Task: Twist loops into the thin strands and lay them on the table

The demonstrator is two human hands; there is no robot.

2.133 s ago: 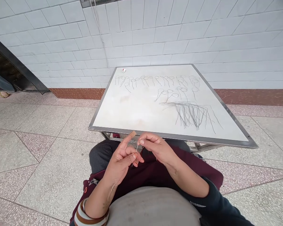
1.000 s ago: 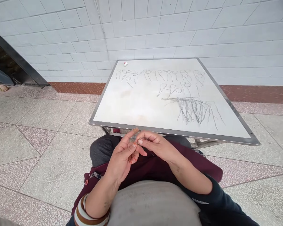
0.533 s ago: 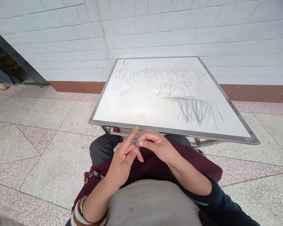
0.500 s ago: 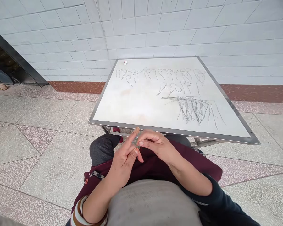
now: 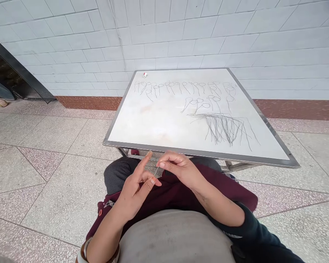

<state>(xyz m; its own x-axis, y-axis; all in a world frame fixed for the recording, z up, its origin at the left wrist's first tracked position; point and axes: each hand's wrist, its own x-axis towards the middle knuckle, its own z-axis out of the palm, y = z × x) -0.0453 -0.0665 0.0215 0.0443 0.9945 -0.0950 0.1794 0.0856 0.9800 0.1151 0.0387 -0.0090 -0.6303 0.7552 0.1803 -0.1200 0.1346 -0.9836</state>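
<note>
A thin wire-like strand (image 5: pixel 156 170) stretches between my two hands over my lap. My left hand (image 5: pixel 137 186) pinches its lower end between thumb and a finger, with the index finger pointing up and away. The upper end is in the pinch of my right hand (image 5: pixel 181 168), thumb against curled fingers. Beyond my hands, a white-topped table (image 5: pixel 137 126) carries a heap of straight dark strands (image 5: pixel 227 128) at its right. Looped strands (image 5: pixel 200 102) lie behind that heap, and a row of similar looped strands (image 5: pixel 178 87) runs along the far side.
A small red and white object (image 5: pixel 145 75) sits at the table's far left corner. The table's metal rim (image 5: pixel 197 153) is just past my hands. Behind it stands a white tiled wall (image 5: pixel 159 44). A maroon garment (image 5: pixel 222 190) covers my lap.
My left hand has drawn down and to the left, away from the right hand. More of the strand now shows between them. My right hand has shifted slightly left.
</note>
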